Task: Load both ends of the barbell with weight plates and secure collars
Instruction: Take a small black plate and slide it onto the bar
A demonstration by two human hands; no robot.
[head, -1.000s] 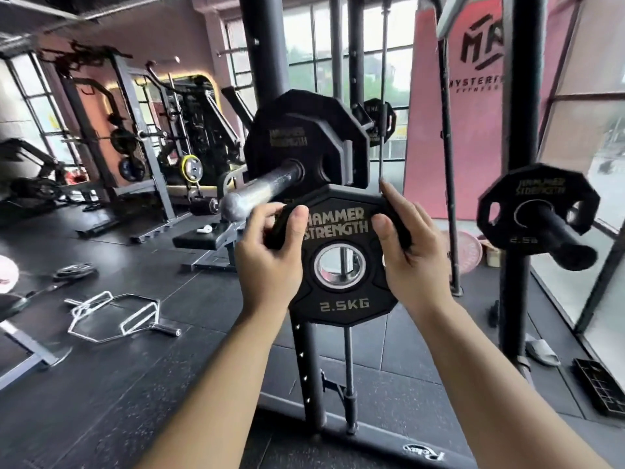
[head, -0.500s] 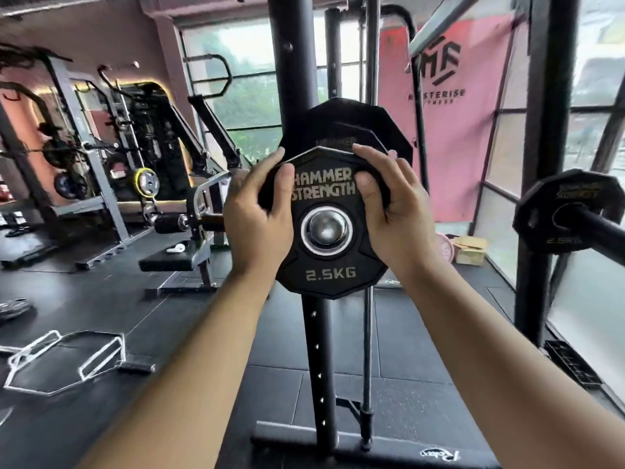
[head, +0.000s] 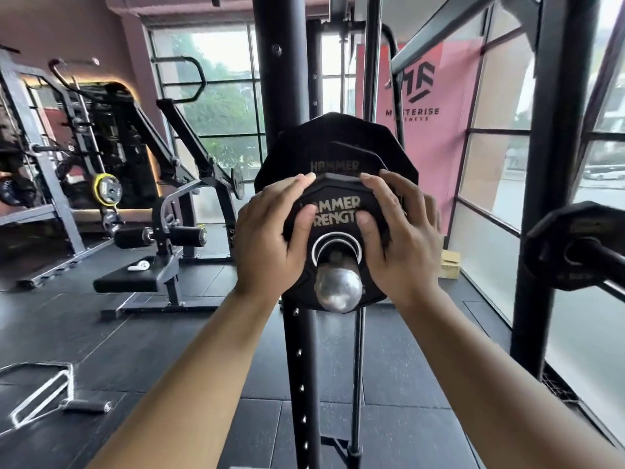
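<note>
Gym, rack side: my left grip (head: pixel 270 245) and right grip (head: pixel 402 238) curl round rim of small black Hammer Strength plate (head: pixel 333 211), thumbs pressed flat on its face. Plate's steel-ringed bore sits over barbell sleeve (head: pixel 339 289), rounded chrome end poking through toward me. Larger many-sided matte plate (head: pixel 338 143) just behind. Cardboard box (head: pixel 449 264) by window, contents not visible. Speckled black rubber floor (head: pixel 406 384) below.

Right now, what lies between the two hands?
In the head view, the small plate lies between the left hand and the right hand, which both grip it; the bar end pokes through its hole.
</note>
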